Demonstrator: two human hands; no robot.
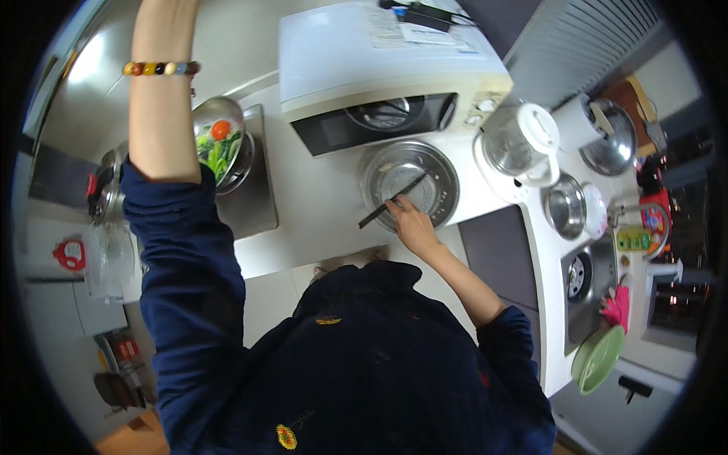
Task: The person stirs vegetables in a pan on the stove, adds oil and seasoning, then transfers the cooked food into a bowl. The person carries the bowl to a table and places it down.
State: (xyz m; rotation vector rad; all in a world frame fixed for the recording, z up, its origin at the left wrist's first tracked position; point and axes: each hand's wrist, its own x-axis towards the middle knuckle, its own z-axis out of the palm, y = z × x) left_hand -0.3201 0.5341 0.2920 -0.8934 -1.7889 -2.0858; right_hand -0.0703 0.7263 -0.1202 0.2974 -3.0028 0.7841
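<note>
My right hand [414,228] grips dark chopsticks [372,216] by the middle, and they slant across the near side of a round metal bowl [451,173]. Small pale bits cling to the inside of this bowl. Whether I hold one stick or a pair, I cannot tell. My left arm stretches up past the top edge of the picture, so my left hand is out of view. Beside that forearm, a metal pan or bowl [216,106] holds green leafy vegetables [215,156] and a red tomato [220,130]. It appears tilted over the hob [250,207], partly hidden by my sleeve.
Behind the bowl stands a white microwave [341,68] with a black adapter [427,17] on top. Rightward are a clear jug with a white lid [512,142], a steel bowl [565,207], the sink [606,267], a pink glove [617,307] and a green basin [600,361].
</note>
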